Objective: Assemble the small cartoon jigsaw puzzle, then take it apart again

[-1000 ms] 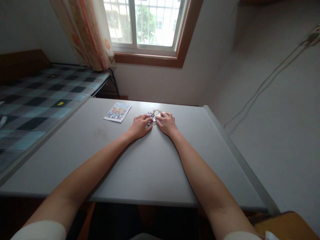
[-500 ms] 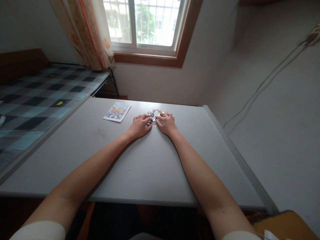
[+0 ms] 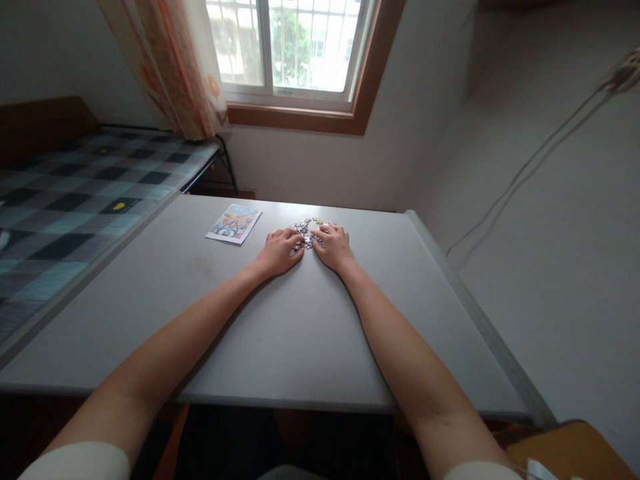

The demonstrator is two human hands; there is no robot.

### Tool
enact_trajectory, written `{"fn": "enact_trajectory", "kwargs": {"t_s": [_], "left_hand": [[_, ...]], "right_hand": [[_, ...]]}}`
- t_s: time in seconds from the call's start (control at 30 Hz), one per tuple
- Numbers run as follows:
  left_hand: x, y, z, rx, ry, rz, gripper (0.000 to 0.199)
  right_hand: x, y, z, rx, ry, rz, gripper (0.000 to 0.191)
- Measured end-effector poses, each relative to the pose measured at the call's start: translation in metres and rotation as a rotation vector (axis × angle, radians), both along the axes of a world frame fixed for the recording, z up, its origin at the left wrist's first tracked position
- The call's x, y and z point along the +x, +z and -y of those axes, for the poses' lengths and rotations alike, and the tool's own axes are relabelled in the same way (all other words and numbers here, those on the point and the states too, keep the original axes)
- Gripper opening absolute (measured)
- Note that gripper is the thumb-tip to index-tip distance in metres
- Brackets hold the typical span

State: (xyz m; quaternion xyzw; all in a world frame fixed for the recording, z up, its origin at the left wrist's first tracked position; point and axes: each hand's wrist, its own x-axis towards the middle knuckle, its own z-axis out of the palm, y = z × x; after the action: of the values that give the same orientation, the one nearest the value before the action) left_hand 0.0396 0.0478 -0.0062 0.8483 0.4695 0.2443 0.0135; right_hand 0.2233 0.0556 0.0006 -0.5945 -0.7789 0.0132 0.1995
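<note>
Small multicoloured pieces that look like jigsaw pieces (image 3: 309,241) lie in a loose heap near the far side of the white table (image 3: 295,320). My left hand (image 3: 283,251) rests on the heap's left side, its fingers slightly bent and apart. On the right side of the heap lies my right hand (image 3: 333,247), palm down with the fingers spread. Neither hand visibly grips a piece, though the palms hide what is under them. A printed picture card (image 3: 234,223) lies flat to the left of my left hand.
To the left of the table is a bed with a checked cover (image 3: 75,200). Beyond the far edge are a window (image 3: 285,47) and an orange curtain (image 3: 173,67). A cable (image 3: 520,175) hangs on the right wall. A brown seat (image 3: 580,453) stands at the lower right.
</note>
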Motion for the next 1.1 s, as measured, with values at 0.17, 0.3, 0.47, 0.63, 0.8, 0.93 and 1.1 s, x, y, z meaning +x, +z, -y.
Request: {"fn": "enact_trajectory", "kwargs": {"t_s": [0.17,0.3,0.47,0.63,0.8,0.93,1.1], "left_hand": [[0.0004,0.0004,0.0,-0.013,0.013,-0.013,0.026],[0.0006,0.002,0.0012,-0.009,0.005,-0.008,0.026],[0.0005,0.0026,0.0015,-0.009,0.004,-0.012,0.027],[0.0002,0.0023,0.0009,-0.017,0.003,-0.003,0.027],[0.0002,0.0027,0.0014,-0.016,0.008,-0.013,0.027],[0.0008,0.0031,0.0018,-0.02,0.008,-0.008,0.027],[0.0011,0.0043,0.0027,-0.03,0.015,-0.006,0.026]], "right_hand": [[-0.0002,-0.0001,0.0004,0.013,0.002,0.006,0.035],[-0.0001,-0.0011,-0.0002,0.03,0.005,-0.006,0.036],[-0.0005,-0.0007,0.0002,0.048,0.004,-0.019,0.038],[-0.0009,0.0,0.0007,0.053,-0.005,-0.035,0.042],[-0.0005,-0.001,-0.0004,0.06,-0.016,-0.047,0.044],[-0.0003,-0.0016,-0.0011,0.065,-0.022,-0.048,0.045],[-0.0003,-0.0007,-0.0004,0.077,-0.027,-0.032,0.047]]}}
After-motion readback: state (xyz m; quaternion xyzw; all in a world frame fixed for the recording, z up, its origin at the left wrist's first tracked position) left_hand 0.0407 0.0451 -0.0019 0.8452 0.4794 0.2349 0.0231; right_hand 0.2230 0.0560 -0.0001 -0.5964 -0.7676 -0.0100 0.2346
